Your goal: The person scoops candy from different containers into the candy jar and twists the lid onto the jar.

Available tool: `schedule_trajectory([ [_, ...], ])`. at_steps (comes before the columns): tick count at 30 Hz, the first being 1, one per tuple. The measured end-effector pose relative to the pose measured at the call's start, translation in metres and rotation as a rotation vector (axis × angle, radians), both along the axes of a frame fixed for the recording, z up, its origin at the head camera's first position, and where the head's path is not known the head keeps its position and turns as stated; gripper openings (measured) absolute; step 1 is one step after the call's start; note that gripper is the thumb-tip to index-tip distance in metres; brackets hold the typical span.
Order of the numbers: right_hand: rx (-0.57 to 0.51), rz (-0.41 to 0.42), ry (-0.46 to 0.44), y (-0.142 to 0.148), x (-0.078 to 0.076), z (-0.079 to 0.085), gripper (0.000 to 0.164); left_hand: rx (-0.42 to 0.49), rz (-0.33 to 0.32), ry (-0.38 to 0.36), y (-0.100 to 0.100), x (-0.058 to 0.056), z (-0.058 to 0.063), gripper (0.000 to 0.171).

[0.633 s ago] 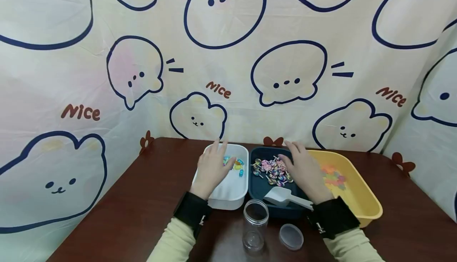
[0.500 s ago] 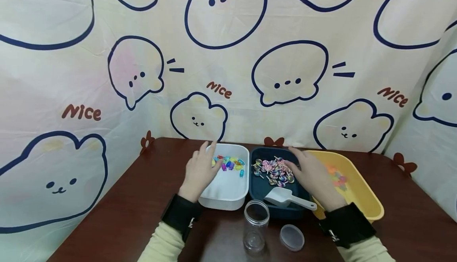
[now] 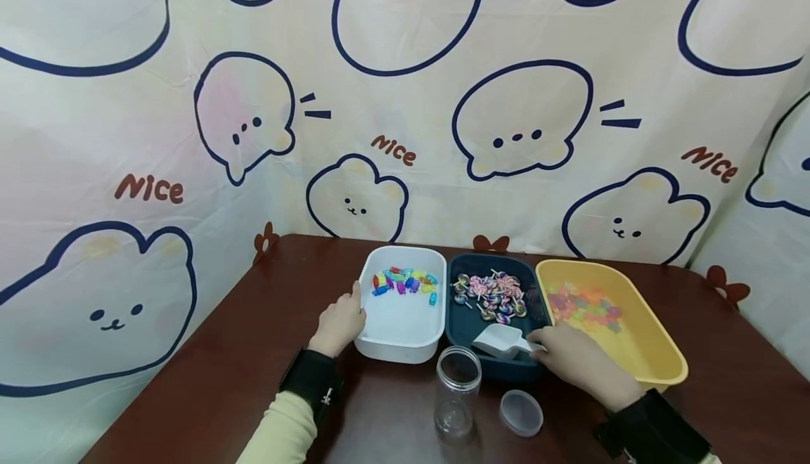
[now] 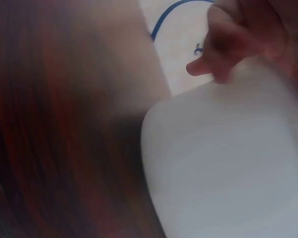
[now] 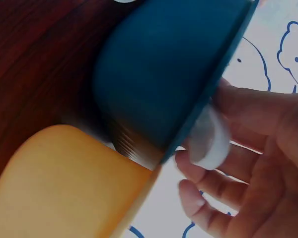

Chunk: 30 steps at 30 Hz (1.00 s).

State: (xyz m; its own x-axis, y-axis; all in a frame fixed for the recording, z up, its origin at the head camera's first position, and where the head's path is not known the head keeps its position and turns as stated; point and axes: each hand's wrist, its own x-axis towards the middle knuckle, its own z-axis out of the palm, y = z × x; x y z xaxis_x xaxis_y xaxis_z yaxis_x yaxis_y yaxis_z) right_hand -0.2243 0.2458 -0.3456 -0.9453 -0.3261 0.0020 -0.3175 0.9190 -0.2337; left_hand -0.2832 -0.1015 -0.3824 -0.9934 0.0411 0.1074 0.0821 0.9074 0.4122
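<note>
Right grip [image 3: 572,357] is pinching a white plastic scoop [image 3: 501,339], best held level; left grip [image 3: 339,323], closure unclear, is touching a white rectangular tub [image 3: 400,330] near the brown worktop's [image 3: 266,323] far edge.

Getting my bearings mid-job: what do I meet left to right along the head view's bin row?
Left hand, white bin holding colorful pieces, dark blue bin holding lollipops, yellow bin holding translucent pieces.
</note>
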Motion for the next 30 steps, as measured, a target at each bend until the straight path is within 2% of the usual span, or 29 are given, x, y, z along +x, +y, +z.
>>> schedule_trajectory([
  [4, -0.017, 0.028, 0.040, -0.003, -0.002, 0.002, 0.009, 0.015, 0.025, -0.013, 0.003, -0.008, 0.000, 0.053],
  [7, -0.053, 0.024, 0.067, -0.008, -0.004, 0.008, 0.013, 0.024, 0.037, -0.024, 0.003, -0.010, -0.001, 0.054],
  [11, -0.125, 0.022, 0.153, -0.017, -0.005, 0.019, 0.022, 0.046, 0.048, -0.024, 0.004, -0.008, -0.003, 0.054],
  [15, -0.148, 0.091, 0.249, -0.040, -0.010, 0.031, 0.023, 0.054, 0.057, -0.016, 0.007, -0.007, -0.006, 0.052],
  [19, -0.024, 0.225, 0.296, -0.078, -0.024, 0.039, 0.019, 0.051, 0.070, -0.006, 0.007, -0.007, -0.007, 0.051],
  [23, 0.223, 0.315, 0.356, -0.113, -0.044, 0.038, 0.015, 0.045, 0.083, 0.003, 0.006, -0.008, -0.007, 0.051],
  [26, 0.359, 0.313, 0.371, -0.130, -0.061, 0.034, 0.014, 0.043, 0.087, -0.002, 0.007, -0.009, -0.006, 0.052],
  [30, 0.398, 0.264, 0.301, -0.141, -0.080, 0.030, 0.015, 0.043, 0.096, -0.023, 0.008, -0.010, -0.007, 0.054],
])
